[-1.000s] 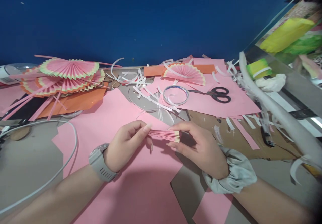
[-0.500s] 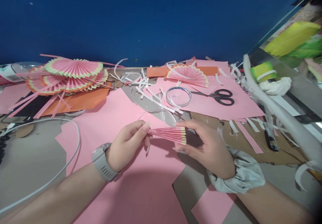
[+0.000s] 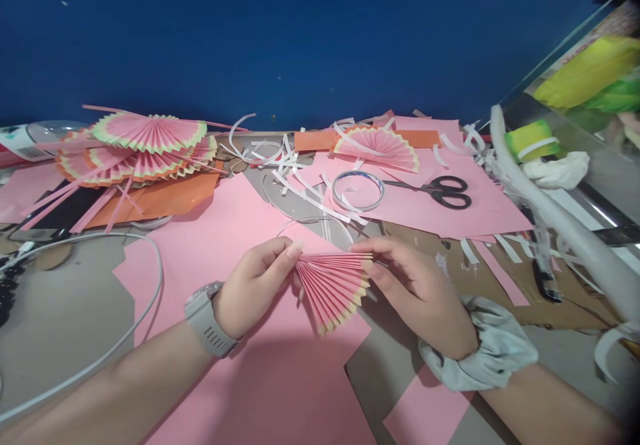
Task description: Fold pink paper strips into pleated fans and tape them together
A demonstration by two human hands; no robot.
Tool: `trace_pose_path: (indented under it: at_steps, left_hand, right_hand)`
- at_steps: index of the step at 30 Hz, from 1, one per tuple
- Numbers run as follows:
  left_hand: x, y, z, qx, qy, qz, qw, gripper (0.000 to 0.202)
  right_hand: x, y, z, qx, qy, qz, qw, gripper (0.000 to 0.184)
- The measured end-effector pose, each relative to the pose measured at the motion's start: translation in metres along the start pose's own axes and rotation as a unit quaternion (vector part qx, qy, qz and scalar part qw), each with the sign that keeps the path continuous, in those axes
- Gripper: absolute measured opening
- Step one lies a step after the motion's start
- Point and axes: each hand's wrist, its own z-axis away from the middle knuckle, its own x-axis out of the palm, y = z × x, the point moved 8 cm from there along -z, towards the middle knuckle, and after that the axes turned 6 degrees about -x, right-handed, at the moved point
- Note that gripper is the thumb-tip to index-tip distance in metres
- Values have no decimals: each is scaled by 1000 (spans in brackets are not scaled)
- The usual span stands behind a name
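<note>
Between my hands is a pleated paper fan (image 3: 334, 286), pink with a pale yellow outer edge, spread partway with its wide edge toward the lower right. My left hand (image 3: 263, 281) pinches its narrow end between thumb and fingers. At the upper outer corner, the thumb and index finger of my right hand (image 3: 417, 291) close on the folds. Beneath lies a large pink paper sheet (image 3: 200, 265). Beyond my right hand, black-handled scissors (image 3: 447, 191) and a roll of tape (image 3: 358, 190) rest on more pink paper (image 3: 480, 208).
Finished-looking pleated fans (image 3: 150, 135) with pink paper strips are piled at the back left, over orange paper (image 3: 165, 198). Another fan (image 3: 377, 146) lies at the back. White paper strips (image 3: 285, 161) are scattered there. A white cable (image 3: 159, 265) loops at left; a cutter (image 3: 545, 285) lies right.
The folded fan has opened out, its lower pleats swinging downward. My right fingers have gone from loosely around its wide end to pinching the upper corner.
</note>
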Motion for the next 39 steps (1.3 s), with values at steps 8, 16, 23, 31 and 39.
trace_pose_path:
  at_steps: [8, 16, 23, 31, 39]
  left_hand:
    - [0, -2, 2, -30, -1, -15, 999, 41]
    - [2, 1, 2, -30, -10, 1, 999, 37]
    - [1, -2, 1, -39, -3, -3, 999, 36]
    - [5, 3, 2, -26, -26, -12, 999, 38]
    - [10, -5, 0, -97, -125, 36, 987, 38]
  right_hand:
    - [-2, 2, -3, 41, 24, -32, 998, 13]
    - [-4, 2, -2, 42, 26, -43, 998, 15]
    - [4, 1, -1, 7, -27, -36, 999, 55]
    - [-2, -1, -4, 22, -4, 36, 999, 25]
    - [-3, -10, -3, -35, -8, 112, 993, 32]
